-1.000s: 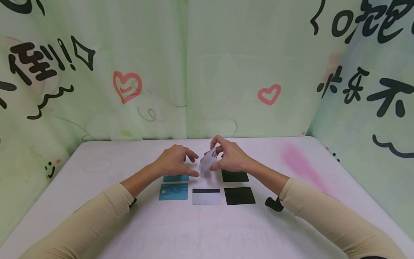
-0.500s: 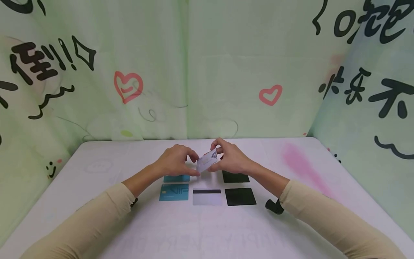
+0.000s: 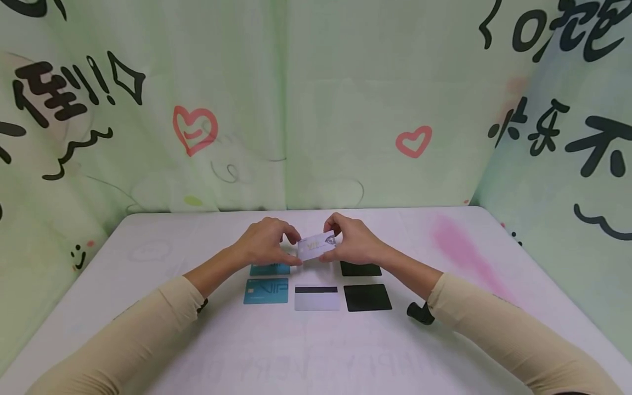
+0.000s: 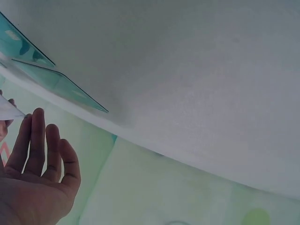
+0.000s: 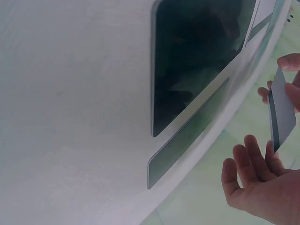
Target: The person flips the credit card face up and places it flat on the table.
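A white card (image 3: 316,246) is held up between my two hands above the table, its printed face toward me in the head view. My left hand (image 3: 269,241) pinches its left end with thumb and index finger. My right hand (image 3: 354,240) grips the right end between thumb and fingers. In the right wrist view the card's back (image 5: 281,112) shows a dark stripe. Below it on the table lie two blue cards (image 3: 265,291), a white card with a black stripe (image 3: 317,302) and two black cards (image 3: 367,298). My hands partly cover the far blue and black cards.
The white table (image 3: 222,351) carries a pink smear at right. A green curtain (image 3: 316,99) with black writing and red hearts hangs behind and beside it. A dark wrist-worn piece (image 3: 421,313) juts from under the right sleeve.
The held card has turned from tilted and nearly upright to lengthwise, its face now wider to view. My left fingers have come onto its left end. The cards on the table stay put.
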`<state>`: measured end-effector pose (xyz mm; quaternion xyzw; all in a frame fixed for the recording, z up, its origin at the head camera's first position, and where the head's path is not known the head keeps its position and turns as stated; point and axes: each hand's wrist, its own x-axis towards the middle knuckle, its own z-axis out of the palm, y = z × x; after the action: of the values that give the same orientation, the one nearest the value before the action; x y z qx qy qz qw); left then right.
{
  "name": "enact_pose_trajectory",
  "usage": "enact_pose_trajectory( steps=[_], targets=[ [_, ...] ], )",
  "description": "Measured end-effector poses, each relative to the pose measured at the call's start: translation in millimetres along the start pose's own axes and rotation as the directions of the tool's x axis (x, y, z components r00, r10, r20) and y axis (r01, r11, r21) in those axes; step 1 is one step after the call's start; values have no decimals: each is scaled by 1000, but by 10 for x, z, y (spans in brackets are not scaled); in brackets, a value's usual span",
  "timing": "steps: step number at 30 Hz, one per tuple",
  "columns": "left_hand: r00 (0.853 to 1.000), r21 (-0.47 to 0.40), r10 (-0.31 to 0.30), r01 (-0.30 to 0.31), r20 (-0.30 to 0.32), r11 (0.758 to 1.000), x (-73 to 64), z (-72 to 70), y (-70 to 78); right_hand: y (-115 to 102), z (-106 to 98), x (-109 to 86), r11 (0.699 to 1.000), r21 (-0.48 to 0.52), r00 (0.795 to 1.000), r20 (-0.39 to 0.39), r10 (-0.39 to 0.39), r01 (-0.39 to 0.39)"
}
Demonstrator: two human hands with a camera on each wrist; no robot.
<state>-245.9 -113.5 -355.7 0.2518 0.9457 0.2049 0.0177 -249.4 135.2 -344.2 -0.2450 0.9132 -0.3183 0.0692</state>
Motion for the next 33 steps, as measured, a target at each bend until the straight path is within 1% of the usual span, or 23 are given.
enact_pose_trajectory(
  steps=[11, 21, 27, 33],
  targets=[
    [1000, 15, -11, 11, 25, 1000, 16, -7, 14, 26, 2, -16, 998, -57, 999, 25, 22, -20],
    [996, 36, -38, 36, 75, 999, -8, 12, 34, 58, 16, -30, 996, -91, 998, 66, 20, -14],
    [996, 67, -23, 18, 81, 998, -4, 26, 27, 91, 41, -19, 994, -108, 997, 77, 18, -10],
    [994, 87, -24, 15, 108, 996, -15, 36, 28, 117, 73, -15, 992, -122, 994, 106, 27, -14]
  ],
)
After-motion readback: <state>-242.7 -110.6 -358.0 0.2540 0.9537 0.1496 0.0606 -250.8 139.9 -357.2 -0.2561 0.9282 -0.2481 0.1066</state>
